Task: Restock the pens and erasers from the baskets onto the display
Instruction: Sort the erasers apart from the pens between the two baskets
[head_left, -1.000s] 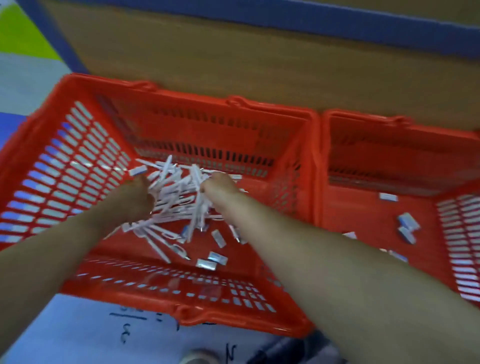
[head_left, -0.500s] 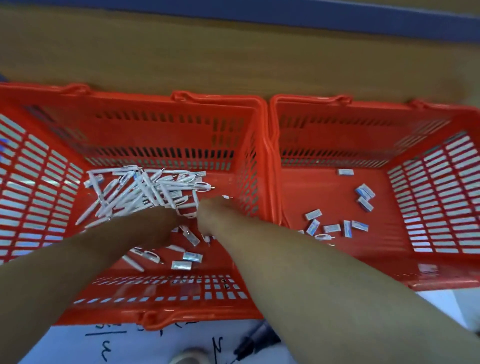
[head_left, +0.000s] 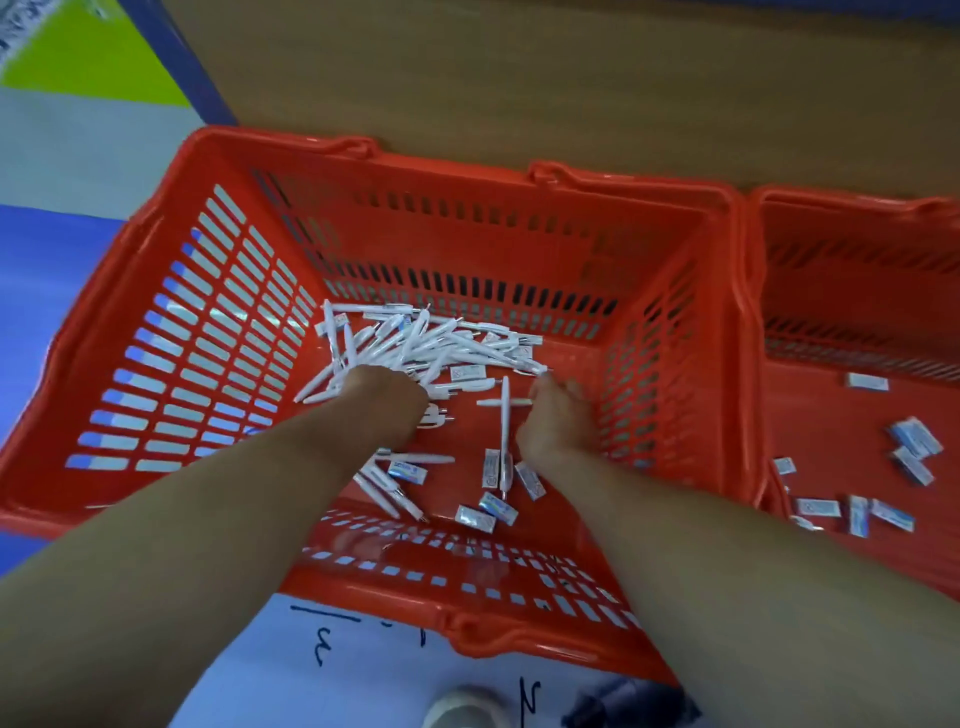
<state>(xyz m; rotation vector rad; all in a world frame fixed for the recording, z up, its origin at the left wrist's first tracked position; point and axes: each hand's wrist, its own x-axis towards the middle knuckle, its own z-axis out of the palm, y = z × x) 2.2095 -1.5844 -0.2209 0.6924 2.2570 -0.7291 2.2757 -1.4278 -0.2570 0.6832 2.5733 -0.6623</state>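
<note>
A big red basket (head_left: 171, 332) holds a pile of white pens (head_left: 441, 338) at its far side. Loose pens and small wrapped erasers (head_left: 488, 512) lie on its floor nearer me. My left hand (head_left: 384, 405) reaches down into the near edge of the pile with its fingers curled among the pens, and pens stick out from under it on the left. To its right, my right hand (head_left: 556, 426) is low on the basket floor. One white pen (head_left: 504, 441) lies right against its left side. Its fingers are hidden, so its grip is unclear.
A second red basket (head_left: 756, 322) stands against the right side and holds several scattered erasers (head_left: 909, 447). A wooden shelf board (head_left: 519, 78) with a blue frame (head_left: 176, 62) runs behind both. White paper with writing (head_left: 363, 665) lies under the baskets' near edge.
My hands have drawn apart. The right hand has moved right, off the pile, while the left stays in the pens. The view has swung back left onto the pen basket.
</note>
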